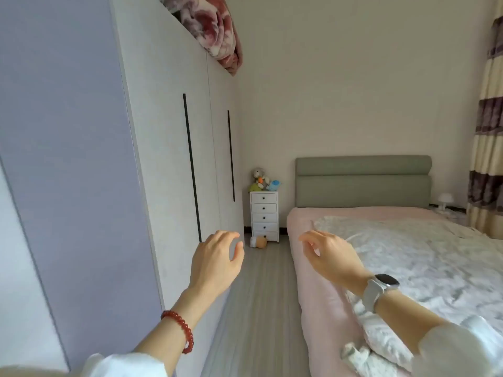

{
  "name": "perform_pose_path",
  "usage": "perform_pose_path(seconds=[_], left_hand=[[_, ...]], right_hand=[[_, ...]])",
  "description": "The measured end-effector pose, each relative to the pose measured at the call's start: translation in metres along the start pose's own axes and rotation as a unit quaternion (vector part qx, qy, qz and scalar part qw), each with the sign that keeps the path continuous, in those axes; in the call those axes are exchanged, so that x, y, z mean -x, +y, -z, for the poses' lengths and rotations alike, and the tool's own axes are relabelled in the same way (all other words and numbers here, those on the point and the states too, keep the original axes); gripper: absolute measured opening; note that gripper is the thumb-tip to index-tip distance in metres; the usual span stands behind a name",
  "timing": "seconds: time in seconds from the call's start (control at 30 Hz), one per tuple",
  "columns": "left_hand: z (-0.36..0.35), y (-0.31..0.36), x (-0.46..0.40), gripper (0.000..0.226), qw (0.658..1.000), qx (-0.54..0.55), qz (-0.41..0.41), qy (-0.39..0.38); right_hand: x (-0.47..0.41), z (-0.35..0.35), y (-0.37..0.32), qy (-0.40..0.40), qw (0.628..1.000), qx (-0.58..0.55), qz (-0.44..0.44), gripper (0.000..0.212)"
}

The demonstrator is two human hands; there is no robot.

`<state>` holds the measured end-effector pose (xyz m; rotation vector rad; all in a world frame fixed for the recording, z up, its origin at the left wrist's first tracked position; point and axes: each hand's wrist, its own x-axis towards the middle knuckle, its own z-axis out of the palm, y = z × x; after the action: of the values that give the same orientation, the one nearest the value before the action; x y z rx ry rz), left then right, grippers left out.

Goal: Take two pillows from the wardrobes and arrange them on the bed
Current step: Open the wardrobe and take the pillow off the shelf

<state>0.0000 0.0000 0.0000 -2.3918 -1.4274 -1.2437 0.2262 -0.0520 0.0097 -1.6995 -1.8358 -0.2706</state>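
Note:
A tall white wardrobe (pixel 168 148) with shut doors and long dark handles fills the left side. On the right stands the bed (pixel 307 289) with a pink sheet, a white patterned quilt (pixel 424 262) and a green headboard (pixel 363 186). No pillow is in sight. My left hand (pixel 217 263), a red bead bracelet on its wrist, is raised in front of the wardrobe, fingers apart and empty. Over the bed's left edge hovers my right hand (pixel 329 254), a watch on its wrist, also empty with loosely curled fingers.
A narrow strip of grey wood floor (pixel 261 308) runs between wardrobe and bed. At its far end stands a small white drawer chest (pixel 264 216) with plush toys on top and one on the floor. A red floral blanket (pixel 209 28) lies atop the wardrobe. Striped curtains (pixel 487 159) hang at the right.

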Motion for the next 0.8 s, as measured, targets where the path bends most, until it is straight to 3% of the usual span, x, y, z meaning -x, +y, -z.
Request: perform_pose_path(seconds=[0.1,0.47,0.8], left_hand=[[-0.034,-0.024,-0.058,0.021,0.999,0.019,0.006,0.043],[-0.189,-0.112,-0.220,0.019,0.999,-0.003,0.031,0.020],[-0.265,-0.218,-0.413,0.025,0.973,-0.130,0.136,0.136]], right_hand=[[-0.061,-0.028,0.020,0.024,1.000,-0.018,0.006,0.015],[-0.252,-0.164,0.117,-0.013,0.997,-0.071,0.035,0.023],[-0.498,-0.286,0.172,-0.012,0.975,-0.187,0.119,0.026]])
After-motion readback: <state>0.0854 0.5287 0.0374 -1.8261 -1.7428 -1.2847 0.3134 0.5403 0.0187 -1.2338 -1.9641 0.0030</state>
